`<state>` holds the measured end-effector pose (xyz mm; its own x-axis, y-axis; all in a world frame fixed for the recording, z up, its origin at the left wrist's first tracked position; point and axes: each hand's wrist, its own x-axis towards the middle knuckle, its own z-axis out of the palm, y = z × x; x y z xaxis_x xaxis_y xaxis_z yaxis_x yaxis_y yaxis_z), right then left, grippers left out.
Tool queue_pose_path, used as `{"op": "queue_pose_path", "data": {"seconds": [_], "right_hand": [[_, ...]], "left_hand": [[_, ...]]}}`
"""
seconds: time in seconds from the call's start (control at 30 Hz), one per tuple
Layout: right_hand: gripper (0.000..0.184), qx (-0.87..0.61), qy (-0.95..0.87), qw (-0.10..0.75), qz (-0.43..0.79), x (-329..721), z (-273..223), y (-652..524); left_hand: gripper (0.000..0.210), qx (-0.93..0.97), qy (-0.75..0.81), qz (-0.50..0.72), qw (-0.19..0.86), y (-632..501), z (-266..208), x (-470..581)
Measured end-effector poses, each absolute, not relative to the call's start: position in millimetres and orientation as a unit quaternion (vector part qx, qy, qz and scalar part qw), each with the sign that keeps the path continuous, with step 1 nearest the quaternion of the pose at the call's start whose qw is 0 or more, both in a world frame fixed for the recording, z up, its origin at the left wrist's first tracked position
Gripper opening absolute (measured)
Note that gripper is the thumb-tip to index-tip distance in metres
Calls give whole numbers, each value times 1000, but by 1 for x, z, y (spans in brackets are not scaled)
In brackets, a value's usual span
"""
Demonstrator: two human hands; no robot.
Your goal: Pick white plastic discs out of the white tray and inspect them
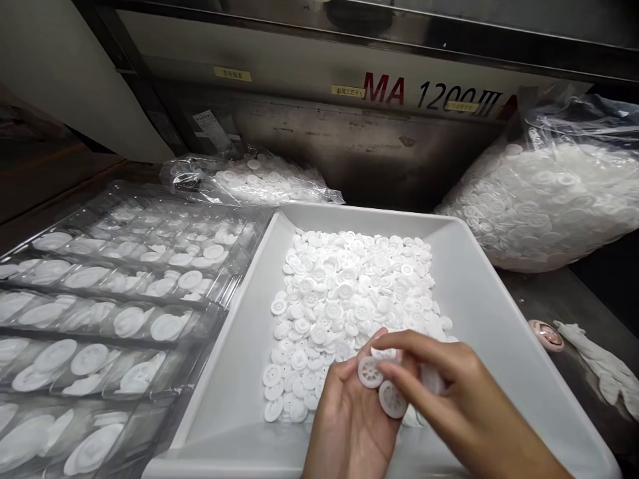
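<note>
Two hands meet at the bottom edge of the view, over the near end of a white bin point(239, 372): the left hand point(349, 419) lies palm up and cupped, carrying two white wheel-shaped discs point(370, 372) against its fingertips, while the right hand point(449, 392) reaches across from the right, its thumb and forefinger pinched on the upper disc. Whether more discs lie hidden in the left palm cannot be told. Far left on the table, a stack of clear blister trays point(100, 313) holds larger white discs in rows, one to each pocket; several rows show, the nearest blurred. Behind the trays lies one clear plastic bag point(249, 179), partly filled with white discs. The single bin, in the middle, carries a loose pile of small white discs point(349, 299), too many to count, heaped toward its far end and reaching down to the hands. At the right sits a second, much fuller clear bag point(544, 199) of discs. Near it on the table rest one pinkish round part point(546, 334) and one white glove point(604, 366). A grey machine front point(309, 66) marked "MA 1200" closes the background.
</note>
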<state>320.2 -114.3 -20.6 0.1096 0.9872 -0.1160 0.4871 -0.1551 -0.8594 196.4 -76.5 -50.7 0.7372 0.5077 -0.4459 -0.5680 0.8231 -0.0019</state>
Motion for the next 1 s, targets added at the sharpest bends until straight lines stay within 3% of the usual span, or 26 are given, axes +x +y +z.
{"op": "queue_pose_path", "data": {"seconds": [0.17,0.27,0.47,0.77,1.0], "right_hand": [[31,-669,-273,465,511,336,-17,-128],[30,-636,-210,505,544,343,-33,-139],[30,-604,-202,479,604,348,-65,-155],[30,-612,-225,433,622,343,-72,-162],[44,-643,-209,445,587,341,-72,-165]], "left_hand": [[57,-76,245,296,920,-76,-58,196],[55,-81,256,302,915,-76,-61,195],[59,-87,268,302,911,-76,-64,194],[55,-83,271,296,912,-76,-62,192],[52,-77,290,305,904,-73,-61,193]]}}
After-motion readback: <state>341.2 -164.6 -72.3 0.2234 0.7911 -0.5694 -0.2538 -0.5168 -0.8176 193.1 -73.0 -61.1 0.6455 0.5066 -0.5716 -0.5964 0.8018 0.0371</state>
